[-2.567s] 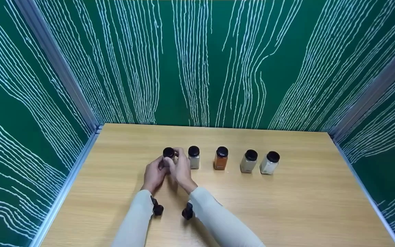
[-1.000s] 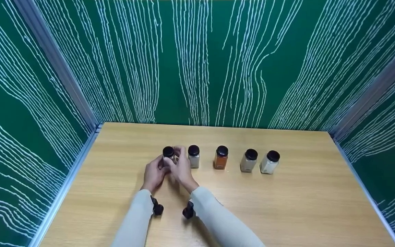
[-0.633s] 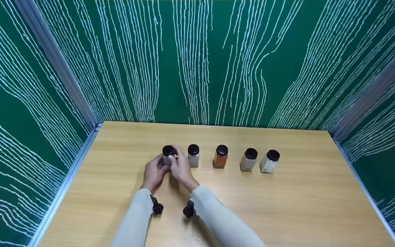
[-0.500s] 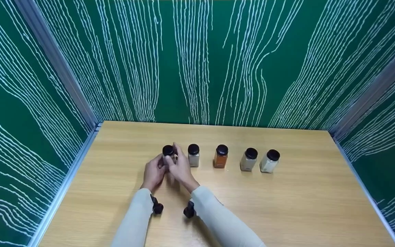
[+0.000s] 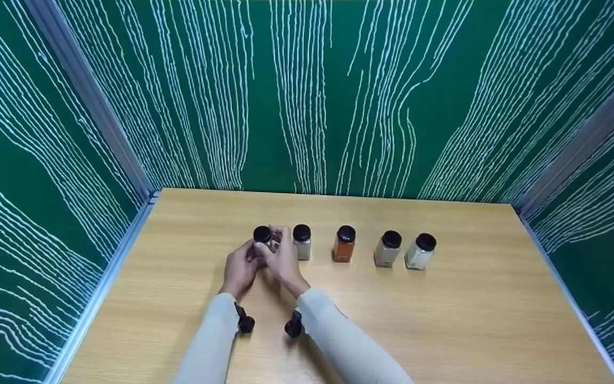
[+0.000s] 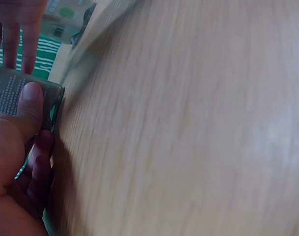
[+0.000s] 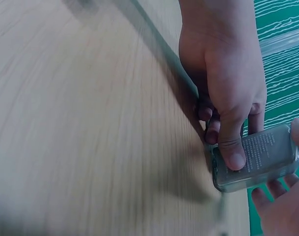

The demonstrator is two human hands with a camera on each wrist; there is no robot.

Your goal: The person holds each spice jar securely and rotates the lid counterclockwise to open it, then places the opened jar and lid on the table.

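Note:
A clear spice jar with a black cap stands at the left end of a row of similar jars. My left hand grips its lower part, thumb flat on the printed label and fingers behind. From the right, my right hand holds the same jar near its upper end, with the thumb just under the cap and the fingers round the far side. In the right wrist view the jar body shows between both hands, its cap mostly out of frame.
Right of the hands stand a pale-filled jar, close to my right fingers, an orange-filled jar, a greyish jar and a whitish jar. Green walls with white lines enclose the wooden table at the back and sides.
My right thumb and fingers have shifted about the jar's upper end: the index finger stretched out half a second ago and is bent again now. The left hand and the other jars stay put.

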